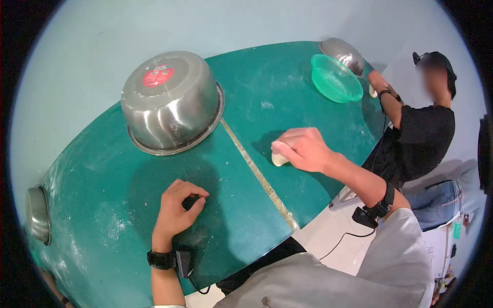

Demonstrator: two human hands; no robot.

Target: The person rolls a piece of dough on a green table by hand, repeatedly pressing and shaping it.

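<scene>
My right hand (305, 149) is closed around a pale lump of dough (279, 159), right of the light strip across the table. Only the dough's lower end shows below my fingers. To the left of the strip, my left hand (177, 208) hovers near the table with loosely curled fingers. A small gap separates its thumb from the forefinger, and nothing is visible between them. The nearest thing beyond that hand is a big steel basin (172, 102), turned upside down with a red label on its base.
The green table (257, 205) has white powder smears. A small steel bowl (38, 215) stands at the far left. A green plastic basin (336, 79) and another steel bowl (343, 55) sit back right, beside a person (423, 133) holding something pale.
</scene>
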